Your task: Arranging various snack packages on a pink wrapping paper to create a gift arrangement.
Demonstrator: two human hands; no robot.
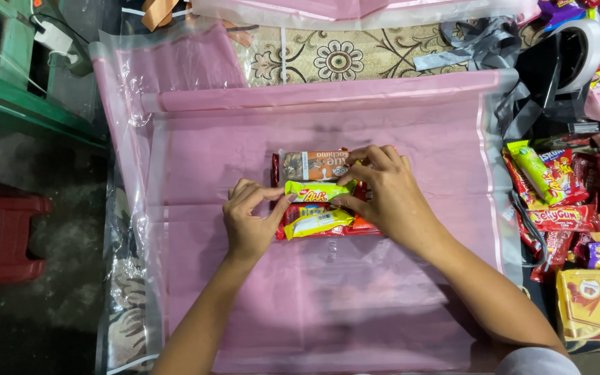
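Wide sheet of translucent pink plastic film (pixel 397 139) spread flat over the floor, clear margins along its left and right edges, a fold ridge running across its upper part. Beneath its top edge, a beige carpet with dark floral pattern (pixel 335 59).

Centre of the sheet: small stack of wrapped snack packets. Brown-and-white rectangular packet (pixel 310 165) lies at the far side; a yellow-green wrapped snack bar (pixel 316 191) sits on top in the middle; a yellow wrapped bar (pixel 317 222) lies nearest the person, over red packets (pixel 355 226).

Left hand (pixel 250 221) pinches the left end of the yellow-green bar between thumb and fingers. Right hand (pixel 383 194) is curled over the stack's right side, fingertips on the yellow-green bar's right end and the brown packet's edge. Both hands closed in a light grip on the bar.

Right of the sheet: loose heap of red, green and purple snack packets (pixel 567 187), and a yellow-and-red box (pixel 595 305) near the bottom corner. Grey plastic ribbon (pixel 480 42) lies at upper right.

Left side: green painted wooden frame (pixel 15 90), red plastic stool (pixel 5 236), bare dark concrete floor (pixel 71 243).
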